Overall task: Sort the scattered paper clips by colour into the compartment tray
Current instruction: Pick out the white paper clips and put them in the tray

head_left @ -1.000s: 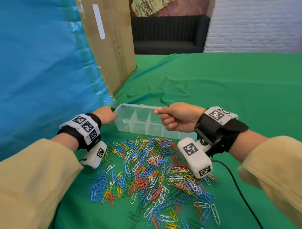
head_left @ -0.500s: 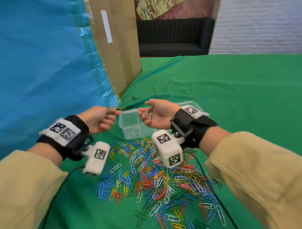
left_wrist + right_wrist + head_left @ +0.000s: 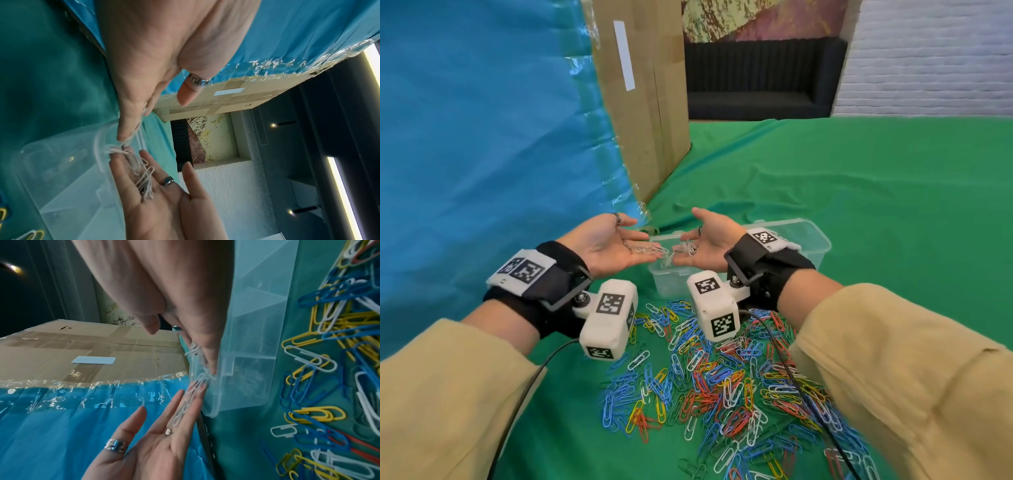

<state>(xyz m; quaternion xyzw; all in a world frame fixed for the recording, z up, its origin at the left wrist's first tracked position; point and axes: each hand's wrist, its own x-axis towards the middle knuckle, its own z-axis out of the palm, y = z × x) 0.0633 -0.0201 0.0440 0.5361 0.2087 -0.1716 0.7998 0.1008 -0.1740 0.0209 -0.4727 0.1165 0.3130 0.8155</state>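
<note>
Both hands are held palm up over the near left end of the clear compartment tray [image 3: 812,230]. My left hand [image 3: 635,240] is open, and a few white paper clips [image 3: 649,250] lie on its fingers. My right hand [image 3: 697,240] is open too, with a small bunch of white clips [image 3: 688,248] on its palm. The left wrist view shows that bunch [image 3: 146,180] on the right palm, beside the tray [image 3: 61,164]. In the right wrist view, white clips [image 3: 184,404] lie along the left fingers next to the tray wall [image 3: 255,340]. A mixed pile of coloured clips [image 3: 722,383] covers the green cloth in front of the tray.
A tall cardboard box [image 3: 643,102] with blue sheeting [image 3: 482,137] stands close on the left. The green cloth [image 3: 859,178] stretches away behind and to the right of the tray. Black cables [image 3: 780,356] run from the wrist cameras across the pile.
A second ago both hands gripped the tray by its ends. They let it go onto the cloth, then turned palm up and spread their fingers, showing white clips.
</note>
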